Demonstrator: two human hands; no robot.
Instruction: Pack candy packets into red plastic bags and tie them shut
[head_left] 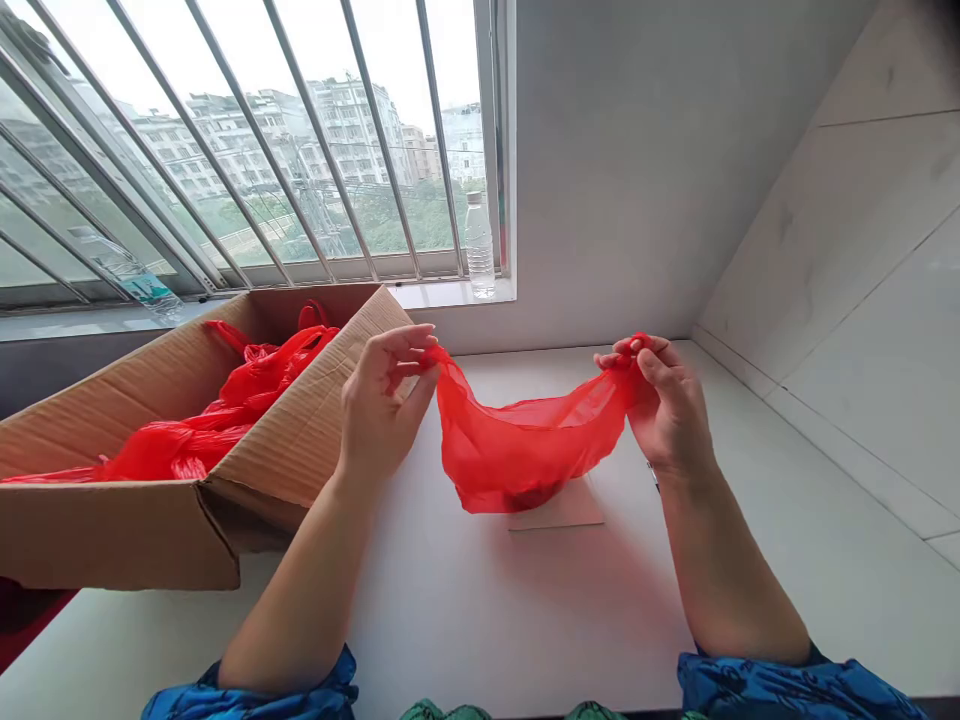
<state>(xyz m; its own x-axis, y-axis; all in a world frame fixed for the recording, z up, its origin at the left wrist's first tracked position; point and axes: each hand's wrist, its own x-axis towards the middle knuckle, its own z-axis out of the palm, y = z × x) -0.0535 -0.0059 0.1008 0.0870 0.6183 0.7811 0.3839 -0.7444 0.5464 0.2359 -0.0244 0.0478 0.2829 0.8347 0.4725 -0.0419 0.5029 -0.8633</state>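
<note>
Cardboard box point(150, 520) holds red bags point(225, 410); hands point(379, 400) stretch another

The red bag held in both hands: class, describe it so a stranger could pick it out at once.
Find the cardboard box under the barred window. Right of it, above the white counter, the left hand and right hand stretch one red bag. The others lie bunched in the box.

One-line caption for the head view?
Left hand and right hand stretch a red bag over a white counter, beside a box of red bags.

Two hands point(382, 400) point(667, 400), one cardboard box point(150, 530), two water bottles point(479, 245) point(131, 275), perhaps several red bags point(525, 445).
</note>
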